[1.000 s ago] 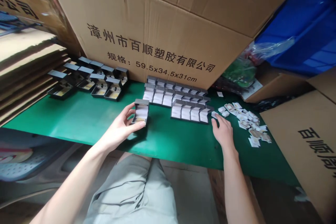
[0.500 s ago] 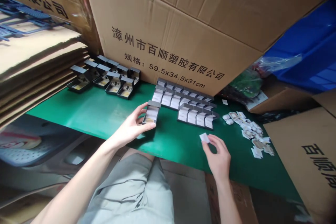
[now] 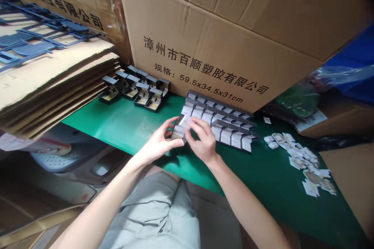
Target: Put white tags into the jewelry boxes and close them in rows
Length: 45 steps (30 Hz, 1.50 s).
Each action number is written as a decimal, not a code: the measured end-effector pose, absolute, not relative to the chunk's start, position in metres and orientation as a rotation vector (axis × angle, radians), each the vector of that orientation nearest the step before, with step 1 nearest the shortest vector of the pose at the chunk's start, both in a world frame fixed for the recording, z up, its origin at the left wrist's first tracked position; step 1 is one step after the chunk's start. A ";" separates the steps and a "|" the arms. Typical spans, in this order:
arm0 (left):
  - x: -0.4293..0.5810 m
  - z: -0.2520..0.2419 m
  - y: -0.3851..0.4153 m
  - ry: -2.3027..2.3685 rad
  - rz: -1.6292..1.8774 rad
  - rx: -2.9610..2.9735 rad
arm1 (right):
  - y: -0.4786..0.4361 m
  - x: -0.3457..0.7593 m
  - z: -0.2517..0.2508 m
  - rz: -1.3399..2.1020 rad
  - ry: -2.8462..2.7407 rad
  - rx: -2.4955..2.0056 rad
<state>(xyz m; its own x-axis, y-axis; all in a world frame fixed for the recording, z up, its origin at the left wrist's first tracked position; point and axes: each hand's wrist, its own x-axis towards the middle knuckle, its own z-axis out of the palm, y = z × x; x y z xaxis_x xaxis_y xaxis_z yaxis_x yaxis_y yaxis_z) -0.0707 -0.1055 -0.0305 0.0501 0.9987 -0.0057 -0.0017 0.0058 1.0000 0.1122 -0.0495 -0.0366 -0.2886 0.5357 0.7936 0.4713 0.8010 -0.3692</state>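
Observation:
My left hand point(image 3: 160, 140) is closed round a small black hinged box point(image 3: 179, 129), its lid raised and something yellowish inside. Between the fingertips of my right hand point(image 3: 203, 140) is a small white card point(image 3: 184, 120), held at the mouth of the box; the fingers cover part of both. Just beyond, rows of open black boxes with white inserts point(image 3: 226, 136) stand close together. Farther left is a group of open black boxes with yellowish bottoms point(image 3: 153, 103). Loose white cards point(image 3: 300, 155) lie in a pile on the right.
The green tabletop point(image 3: 248, 179) carries everything. A large printed carton point(image 3: 198, 31) walls off the back. Flattened cardboard sheets point(image 3: 58, 85) are stacked at left with blue plastic frames point(image 3: 37, 42) on top. Another carton point(image 3: 347, 175) borders the right side.
My right hand has moved left with the white card, from over the table to the box in my left hand. The view has shifted, so the scene sits farther right.

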 end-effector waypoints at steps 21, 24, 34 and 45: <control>-0.070 -0.029 -0.102 1.258 1.044 1.279 | -0.058 0.118 -0.034 0.166 -1.794 -0.756; -0.070 -0.031 -0.102 1.259 1.047 1.300 | -0.059 0.117 -0.034 0.168 -1.788 -0.757; -0.070 -0.035 -0.103 1.233 1.083 1.296 | -0.061 0.116 -0.035 0.150 -1.775 -0.737; -0.070 -0.032 -0.104 1.270 1.086 1.334 | -0.059 0.115 -0.032 0.068 -1.814 -0.731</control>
<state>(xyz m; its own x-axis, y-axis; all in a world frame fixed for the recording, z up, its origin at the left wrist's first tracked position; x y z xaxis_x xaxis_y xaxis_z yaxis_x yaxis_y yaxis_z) -0.0695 -0.1038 -0.0317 0.0612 0.9980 -0.0136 0.1411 0.0049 0.9900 0.1151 -0.0593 -0.0322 -0.1843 0.5091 0.8408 0.4445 0.8061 -0.3906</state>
